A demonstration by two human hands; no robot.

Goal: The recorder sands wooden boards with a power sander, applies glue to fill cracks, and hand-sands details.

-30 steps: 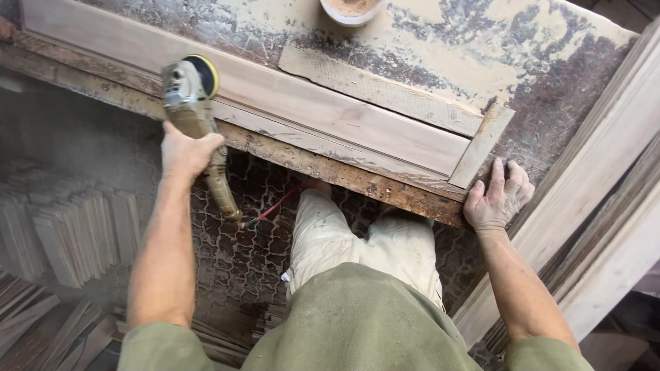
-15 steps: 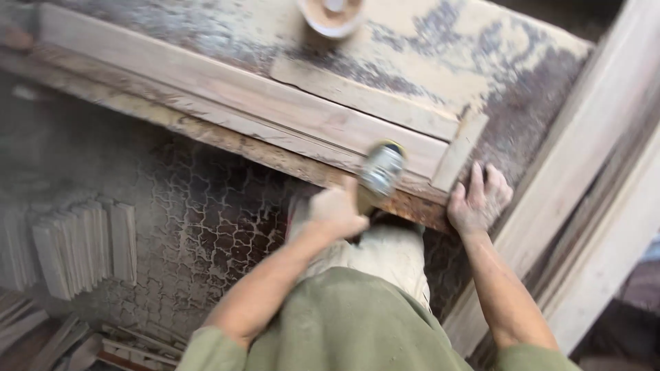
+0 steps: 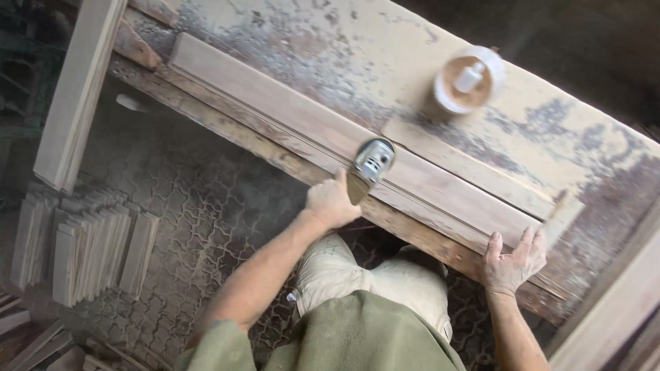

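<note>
My left hand [image 3: 331, 201] grips a handheld sander [image 3: 369, 166], whose head rests on a long wooden board [image 3: 275, 103] lying along the front of a dusty workbench [image 3: 330, 41]. My right hand [image 3: 512, 261] presses flat on the near edge of the board and bench, to the right of the sander. A short wooden strip [image 3: 467, 165] lies on the bench behind the board, and another stop piece [image 3: 565, 211] sits at the board's right end.
A white round container [image 3: 469, 79] with sawdust and a small bottle stands on the bench. Stacks of short wood pieces [image 3: 82, 240] stand on the patterned floor at left. A plank [image 3: 79, 89] leans at upper left; more planks [image 3: 612, 309] lean at right.
My left hand swept the sander from the board's left end to its right end, then back toward the middle. The view shifted left, and my right hand stayed on the bench edge.
</note>
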